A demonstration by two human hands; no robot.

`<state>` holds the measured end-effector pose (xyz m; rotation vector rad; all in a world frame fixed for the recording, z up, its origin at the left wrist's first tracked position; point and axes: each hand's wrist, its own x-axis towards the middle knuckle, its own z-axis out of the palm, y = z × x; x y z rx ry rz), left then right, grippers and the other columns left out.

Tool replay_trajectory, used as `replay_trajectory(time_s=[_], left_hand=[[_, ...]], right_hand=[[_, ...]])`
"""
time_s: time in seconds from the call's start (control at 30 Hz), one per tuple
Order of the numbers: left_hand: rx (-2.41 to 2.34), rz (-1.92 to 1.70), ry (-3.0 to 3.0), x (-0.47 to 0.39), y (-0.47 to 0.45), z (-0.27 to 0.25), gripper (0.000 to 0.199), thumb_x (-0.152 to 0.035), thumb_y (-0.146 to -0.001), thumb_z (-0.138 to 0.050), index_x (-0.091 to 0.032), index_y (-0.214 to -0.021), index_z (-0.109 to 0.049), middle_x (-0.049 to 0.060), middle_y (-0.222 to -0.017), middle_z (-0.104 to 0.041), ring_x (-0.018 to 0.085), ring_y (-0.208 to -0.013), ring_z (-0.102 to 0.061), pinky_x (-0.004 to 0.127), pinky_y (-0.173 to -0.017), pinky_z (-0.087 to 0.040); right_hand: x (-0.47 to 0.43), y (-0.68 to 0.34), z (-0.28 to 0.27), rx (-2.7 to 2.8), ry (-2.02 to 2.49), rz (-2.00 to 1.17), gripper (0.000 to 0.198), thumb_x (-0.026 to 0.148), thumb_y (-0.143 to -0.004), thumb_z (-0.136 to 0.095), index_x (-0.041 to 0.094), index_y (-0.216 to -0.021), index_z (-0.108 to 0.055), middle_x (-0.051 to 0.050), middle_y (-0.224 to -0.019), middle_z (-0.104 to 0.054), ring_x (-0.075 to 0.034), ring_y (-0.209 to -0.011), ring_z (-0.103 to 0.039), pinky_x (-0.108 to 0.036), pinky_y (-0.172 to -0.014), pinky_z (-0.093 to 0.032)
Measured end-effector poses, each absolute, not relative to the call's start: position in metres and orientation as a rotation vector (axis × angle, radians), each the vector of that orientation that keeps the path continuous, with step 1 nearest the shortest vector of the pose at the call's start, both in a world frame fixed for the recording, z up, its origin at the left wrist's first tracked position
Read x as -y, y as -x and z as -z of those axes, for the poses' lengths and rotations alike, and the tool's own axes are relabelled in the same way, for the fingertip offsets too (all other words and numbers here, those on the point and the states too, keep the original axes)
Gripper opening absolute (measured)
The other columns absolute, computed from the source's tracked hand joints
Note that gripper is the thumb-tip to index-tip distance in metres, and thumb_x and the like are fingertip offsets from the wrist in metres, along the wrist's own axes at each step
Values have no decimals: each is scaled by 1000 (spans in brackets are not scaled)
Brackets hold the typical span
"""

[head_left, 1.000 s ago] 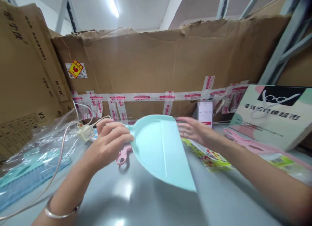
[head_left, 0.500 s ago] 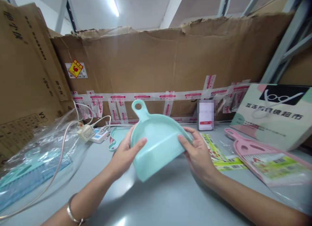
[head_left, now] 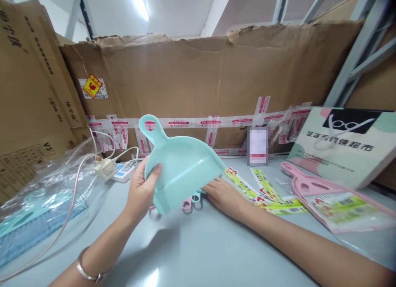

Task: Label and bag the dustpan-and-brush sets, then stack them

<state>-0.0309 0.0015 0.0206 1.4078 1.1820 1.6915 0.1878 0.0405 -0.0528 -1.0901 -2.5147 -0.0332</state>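
Note:
A mint-green dustpan [head_left: 185, 163] is held up above the table, its round handle with a hole pointing to the upper left. My left hand [head_left: 142, 183] is closed on its left edge, thumb on the inner face. Behind the pan's lower right edge, my right hand [head_left: 224, 196] is low over the table, palm down. The pan hides its fingertips, so what they touch is unclear. Beside them, a mint ring-shaped handle end [head_left: 196, 197] and a pink ring-shaped end [head_left: 186, 204] show below the pan; the rest of both is covered.
Colourful label cards [head_left: 269, 192] and a pink dustpan set [head_left: 328, 196] lie at right, before a paper bag [head_left: 343, 146]. A phone [head_left: 258, 146] leans on the cardboard [head_left: 185, 80]. At left are a bagged mint brush [head_left: 40, 214], a power strip [head_left: 123, 172] and cables.
The dustpan has moved left and slightly up in my left hand. My right hand has let go of its right edge and moved left behind it. Pink and mint ring ends now show underneath.

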Motion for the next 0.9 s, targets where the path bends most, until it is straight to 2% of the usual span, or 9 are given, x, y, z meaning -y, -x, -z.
replay_trajectory(time_s=[0.1,0.2,0.33,0.4,0.5,0.6,0.7,0.8,0.9], left_hand=[[-1143,-1553,-1487,0,30,-19,31,-38,-74,-61,-22,-101,-61,1,-82,-65,16,-69,-58,24,-62,-47],[-1125,-1425,-1560,1,31,-19,33,-38,-76,-59,-22,-104,-61,2,-93,-66,18,-80,-59,25,-69,-46],[-1116,-1304,-1546,1,29,-18,41,-40,-77,-56,-22,-114,-57,4,-103,-66,22,-91,-60,27,-74,-46],[-1123,-1259,-1526,-1,26,-16,44,-40,-77,-56,-22,-117,-56,4,-105,-66,24,-94,-60,28,-76,-46],[-1162,-1179,-1481,-4,23,-9,46,-40,-75,-57,-22,-118,-56,4,-104,-67,25,-96,-60,31,-78,-46],[-1239,-1129,-1318,-9,19,0,50,-47,-74,-58,-21,-116,-57,5,-104,-67,25,-96,-61,31,-78,-47],[-1234,-1099,-1089,-12,18,6,60,-64,-74,-45,-19,-111,-60,9,-102,-68,25,-91,-63,31,-74,-49],[-1118,-1082,-1065,-12,17,9,66,-70,-73,-38,-19,-111,-60,8,-102,-69,25,-92,-63,32,-76,-49],[-1109,-1135,-1187,-10,14,10,59,-64,-73,-48,-20,-110,-61,7,-108,-67,26,-104,-58,32,-87,-44]], right_hand=[[-42,-196,47,2424,1216,51,30,9,-78,-40,21,-85,-66,-7,-80,-68,-21,-78,-61,-31,-69,-46],[-42,-216,30,2254,1271,-9,29,14,-78,-41,22,-93,-65,-6,-86,-69,-21,-75,-61,-30,-64,-44],[-49,-251,0,1558,1299,-292,24,30,-76,-54,20,-96,-63,-4,-76,-67,-18,-62,-57,-30,-59,-42],[-53,-267,-14,1251,1239,-358,30,34,-73,-56,16,-98,-61,-7,-82,-66,-18,-66,-57,-31,-60,-42],[-51,-283,-32,1033,1054,-574,34,32,-74,-55,16,-104,-56,-13,-102,-64,-18,-76,-60,-31,-62,-43],[-37,-281,-42,996,884,-924,32,32,-67,-65,20,-97,-59,-11,-103,-64,-19,-77,-62,-30,-60,-43],[-18,-260,-39,1144,933,-1171,40,38,-61,-71,21,-95,-58,-8,-90,-68,-18,-70,-62,-29,-58,-44],[-4,-229,-24,1333,1014,-1327,43,45,-65,-67,20,-98,-54,-5,-86,-68,-16,-68,-61,-27,-60,-44],[2,-204,-7,1505,1051,-1323,42,50,-71,-58,19,-98,-51,-5,-89,-66,-16,-73,-60,-28,-65,-45]])
